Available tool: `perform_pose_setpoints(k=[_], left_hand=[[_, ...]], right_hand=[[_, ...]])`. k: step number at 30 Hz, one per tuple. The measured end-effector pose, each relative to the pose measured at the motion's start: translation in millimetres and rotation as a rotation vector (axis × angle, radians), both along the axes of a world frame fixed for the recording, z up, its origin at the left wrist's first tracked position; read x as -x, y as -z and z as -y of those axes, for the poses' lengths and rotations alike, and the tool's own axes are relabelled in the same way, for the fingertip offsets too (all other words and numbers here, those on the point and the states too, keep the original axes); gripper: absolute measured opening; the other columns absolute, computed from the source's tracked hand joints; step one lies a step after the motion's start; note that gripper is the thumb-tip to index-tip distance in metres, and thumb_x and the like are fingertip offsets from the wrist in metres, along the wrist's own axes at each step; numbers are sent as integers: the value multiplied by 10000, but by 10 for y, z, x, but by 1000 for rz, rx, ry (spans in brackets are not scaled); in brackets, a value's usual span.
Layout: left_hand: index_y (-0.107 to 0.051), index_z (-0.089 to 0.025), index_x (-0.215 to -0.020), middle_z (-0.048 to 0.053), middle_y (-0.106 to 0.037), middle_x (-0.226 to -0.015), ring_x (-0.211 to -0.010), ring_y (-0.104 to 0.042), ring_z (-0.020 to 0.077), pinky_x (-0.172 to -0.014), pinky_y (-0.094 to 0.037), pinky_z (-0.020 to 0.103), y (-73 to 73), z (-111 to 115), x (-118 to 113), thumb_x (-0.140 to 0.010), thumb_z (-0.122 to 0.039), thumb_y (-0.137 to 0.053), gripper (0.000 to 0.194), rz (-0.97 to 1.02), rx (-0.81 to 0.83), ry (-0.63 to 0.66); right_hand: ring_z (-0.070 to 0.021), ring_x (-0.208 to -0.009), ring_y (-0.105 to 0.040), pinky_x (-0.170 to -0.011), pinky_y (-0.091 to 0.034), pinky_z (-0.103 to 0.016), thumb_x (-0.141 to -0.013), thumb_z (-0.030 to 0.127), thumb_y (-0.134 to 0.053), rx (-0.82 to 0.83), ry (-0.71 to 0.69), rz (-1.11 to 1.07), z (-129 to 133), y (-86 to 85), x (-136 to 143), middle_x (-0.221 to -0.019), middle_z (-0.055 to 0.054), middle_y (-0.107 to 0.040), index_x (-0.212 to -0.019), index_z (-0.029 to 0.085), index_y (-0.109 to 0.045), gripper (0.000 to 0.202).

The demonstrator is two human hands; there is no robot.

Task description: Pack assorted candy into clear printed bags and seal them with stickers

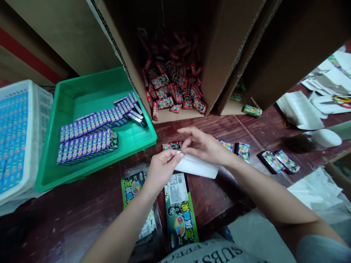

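Both my hands meet over the table in front of the cardboard box. My left hand (163,166) pinches one end of a thin white bag (199,167), which could be paper or plastic. Close against those fingertips, my right hand (207,147) has its thumb and fingers drawn together at the same end, its forefinger raised. A small red candy box (171,146) lies just beyond my left fingertips. Below the hands are a green-and-black printed pack (181,219) and a similar pack (134,184), partly hidden by my left forearm.
A green tray (79,87) holds rows of purple boxes (87,146). Left of it stands a white basket (30,120) of blue ones. The open carton (230,47) contains many red boxes. Scissors (340,101) and white papers (298,109) lie at right, near several small boxes (271,160).
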State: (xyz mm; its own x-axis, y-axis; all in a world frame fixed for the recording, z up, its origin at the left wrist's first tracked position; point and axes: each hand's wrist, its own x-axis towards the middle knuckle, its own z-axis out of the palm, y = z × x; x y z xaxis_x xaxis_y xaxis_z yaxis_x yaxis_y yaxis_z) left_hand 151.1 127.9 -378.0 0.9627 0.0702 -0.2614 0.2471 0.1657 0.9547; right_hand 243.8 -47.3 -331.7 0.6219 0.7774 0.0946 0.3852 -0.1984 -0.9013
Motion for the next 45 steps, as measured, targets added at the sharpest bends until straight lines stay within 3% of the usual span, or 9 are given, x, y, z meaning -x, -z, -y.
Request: perform_pose_setpoints(k=[4,7,12,18,22,25,32,39,45], left_hand=[[-756,-187,-858,35,-752,-814,-720,-653,180,-692,-510,293,29,-87,35,-848,-462,-733,275,-29,-106,80],[-753,-223,-966,59,-763,-937,-878,-673,249,-813,-515,362,72,-206,191,-908,-443,-651,249,59,-450,91],[-667,-172,-1224,151,-712,-1199,-1146,-608,339,-1001,-454,492,196,-315,564,-999,-409,-481,376,96,-887,105],[-504,-202,-1426,104,-718,-1181,-997,-680,272,-938,-515,471,130,-333,840,-961,-369,-562,497,39,-788,202],[-421,-274,-1476,67,-721,-1174,-992,-688,239,-821,-547,393,36,-377,986,-946,-306,-573,552,54,-579,189],[-436,-258,-1431,69,-703,-1142,-1058,-675,225,-867,-542,381,42,-366,1067,-923,-274,-609,536,63,-403,111],[-534,-227,-1270,34,-694,-985,-979,-690,209,-935,-526,418,-17,-271,1121,-855,-298,-740,469,48,-305,13],[-549,-248,-1275,30,-704,-1011,-1002,-692,210,-968,-523,439,-68,-268,1192,-866,-295,-738,453,104,-381,37],[-537,-224,-1244,34,-669,-1008,-926,-679,188,-850,-550,359,-170,-322,1211,-879,-280,-687,398,109,-364,173]], right_hand=[[-167,-841,-691,-841,-567,-352,-941,255,-644,-60,306,117,58,53,-93,-928,-7,-720,-1402,238,-460,497],[-197,-838,-671,-855,-569,-399,-930,269,-671,-22,542,311,192,23,-163,-947,-20,-723,-1421,259,-457,535],[-202,-892,-671,-855,-581,-391,-953,281,-666,-46,255,84,238,-146,170,-961,-28,-681,-1512,279,-331,651],[-172,-906,-667,-812,-594,-353,-983,274,-626,-143,-109,-381,62,-17,671,-969,-22,-639,-1528,280,-253,661],[-194,-959,-654,-922,-563,-420,-995,266,-585,-132,204,-47,66,189,517,-987,-26,-611,-1466,275,-328,537],[-211,-968,-641,-933,-546,-442,-991,251,-570,-125,389,171,78,139,471,-1007,-36,-605,-1448,285,-341,513],[-213,-977,-646,-919,-545,-428,-930,156,-607,80,-233,36,-44,-68,844,-980,-34,-651,-1564,235,-258,728],[-272,-1162,-563,-1039,-469,-504,-929,197,-677,216,-104,299,-54,27,995,-1235,-92,-642,-1610,278,-194,839],[-250,-1134,-566,-1225,-109,-658,-1004,164,-556,250,-107,442,7,58,1225,-1088,39,-729,-1621,424,-11,863]])
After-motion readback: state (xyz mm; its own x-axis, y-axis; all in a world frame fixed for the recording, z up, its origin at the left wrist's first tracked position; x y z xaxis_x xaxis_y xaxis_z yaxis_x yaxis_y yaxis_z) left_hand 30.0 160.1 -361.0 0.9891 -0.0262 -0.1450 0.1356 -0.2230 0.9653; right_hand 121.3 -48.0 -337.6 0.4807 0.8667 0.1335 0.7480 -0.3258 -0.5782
